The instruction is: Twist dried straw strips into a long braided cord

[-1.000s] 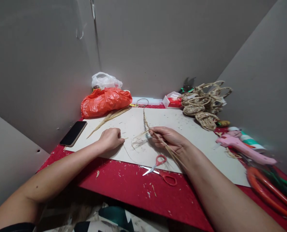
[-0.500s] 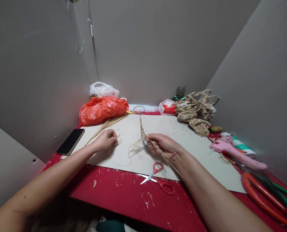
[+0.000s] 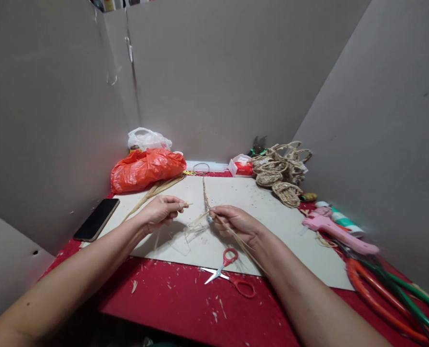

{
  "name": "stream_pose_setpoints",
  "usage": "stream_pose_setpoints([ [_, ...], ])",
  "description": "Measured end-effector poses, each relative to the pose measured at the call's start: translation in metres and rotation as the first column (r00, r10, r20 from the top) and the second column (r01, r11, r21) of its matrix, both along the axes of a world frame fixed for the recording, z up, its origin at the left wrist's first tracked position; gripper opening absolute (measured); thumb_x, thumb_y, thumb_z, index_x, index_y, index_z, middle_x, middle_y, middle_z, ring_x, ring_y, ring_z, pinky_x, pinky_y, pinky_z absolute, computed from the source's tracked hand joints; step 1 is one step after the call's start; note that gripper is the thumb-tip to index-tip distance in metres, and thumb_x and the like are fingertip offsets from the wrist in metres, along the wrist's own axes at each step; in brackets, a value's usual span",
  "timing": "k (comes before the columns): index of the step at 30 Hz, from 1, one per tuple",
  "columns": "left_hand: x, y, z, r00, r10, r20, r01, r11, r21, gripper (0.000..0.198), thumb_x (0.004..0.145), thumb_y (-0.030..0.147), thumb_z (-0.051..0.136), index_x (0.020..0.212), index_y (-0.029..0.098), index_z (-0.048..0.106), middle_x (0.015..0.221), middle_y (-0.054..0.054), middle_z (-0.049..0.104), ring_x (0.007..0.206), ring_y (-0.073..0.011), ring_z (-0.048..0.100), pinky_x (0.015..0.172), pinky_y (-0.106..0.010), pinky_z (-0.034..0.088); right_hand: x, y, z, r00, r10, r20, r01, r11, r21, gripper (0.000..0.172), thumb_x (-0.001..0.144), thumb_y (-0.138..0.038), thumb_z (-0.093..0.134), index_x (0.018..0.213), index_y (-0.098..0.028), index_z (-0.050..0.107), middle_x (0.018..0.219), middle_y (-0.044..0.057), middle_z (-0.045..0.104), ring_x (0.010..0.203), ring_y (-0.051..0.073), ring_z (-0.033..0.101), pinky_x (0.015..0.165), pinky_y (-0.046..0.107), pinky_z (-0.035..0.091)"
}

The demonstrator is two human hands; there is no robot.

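Note:
My left hand (image 3: 161, 212) is raised a little above the pale board (image 3: 272, 212), its fingers pinched on a thin straw strand (image 3: 186, 204). My right hand (image 3: 236, 222) is closed around a braided straw cord (image 3: 204, 190) that runs away from me toward the back, with loose strands fanning out on both sides of the fist. The two hands are close together over the middle of the board. Red-handled scissors (image 3: 232, 278) lie open on the board's near edge, just below my right hand.
An orange plastic bag (image 3: 145, 168) and a white bag (image 3: 147, 139) sit at the back left, long straw stalks (image 3: 156, 190) beside them. A black phone (image 3: 96, 219) lies at the left. Woven straw pieces (image 3: 279, 168) are piled back right; a pink glue gun (image 3: 335, 229) and orange-green tools (image 3: 387, 294) lie right.
My left hand has lifted off the board with a strand and moved right toward my right hand. The camera view has tilted up slightly.

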State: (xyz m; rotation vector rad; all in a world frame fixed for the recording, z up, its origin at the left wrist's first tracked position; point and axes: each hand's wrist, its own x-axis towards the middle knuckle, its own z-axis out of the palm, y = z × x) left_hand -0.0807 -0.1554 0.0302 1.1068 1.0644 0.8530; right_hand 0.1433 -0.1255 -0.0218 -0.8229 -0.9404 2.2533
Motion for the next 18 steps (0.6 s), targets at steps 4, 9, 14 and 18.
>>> stream_pose_setpoints([
  [4,0.028,0.002,0.001,1.000,0.014,0.024,-0.016,0.996,0.085,0.026,0.062,0.030,0.071,0.074,0.011,0.060,0.055,0.005,0.045,0.042,-0.0010,0.028,0.040,-0.018,0.017,0.000,-0.001,0.001,1.000,-0.001,-0.020,0.001,1.000,0.007,0.016,0.076,-0.019,0.055,0.062,-0.013,0.050,0.042,-0.011,0.023,0.035,0.001,0.014,0.030,0.011,0.017],
  [9,0.053,0.002,-0.023,0.998,0.045,-0.039,-0.029,0.945,0.326,0.023,0.068,0.032,0.066,0.071,0.012,0.056,0.063,0.003,0.052,0.054,-0.0047,0.043,0.055,-0.020,0.035,0.000,0.001,0.000,0.999,0.019,-0.042,-0.019,1.000,0.002,0.014,0.076,-0.019,0.055,0.064,-0.012,0.050,0.043,-0.011,0.024,0.034,0.001,0.015,0.030,0.010,0.017],
  [14,0.062,0.001,-0.048,0.998,-0.005,-0.064,0.024,0.958,0.287,0.020,0.081,0.035,0.051,0.080,0.016,0.049,0.061,0.001,0.055,0.046,-0.0058,0.045,0.047,-0.019,0.034,-0.001,0.001,-0.001,0.999,0.026,-0.040,-0.025,1.000,0.008,0.013,0.074,-0.019,0.056,0.064,-0.012,0.051,0.042,-0.010,0.025,0.035,0.001,0.011,0.029,0.010,0.017],
  [18,0.061,0.002,-0.055,0.992,0.080,-0.100,-0.034,0.919,0.392,0.018,0.081,0.034,0.052,0.081,0.016,0.050,0.063,0.001,0.055,0.048,-0.0054,0.043,0.047,-0.018,0.030,-0.001,0.000,0.000,0.998,0.041,-0.040,-0.041,0.999,-0.001,0.014,0.076,-0.020,0.054,0.066,-0.011,0.053,0.042,-0.010,0.024,0.036,0.002,0.012,0.029,0.010,0.017],
])
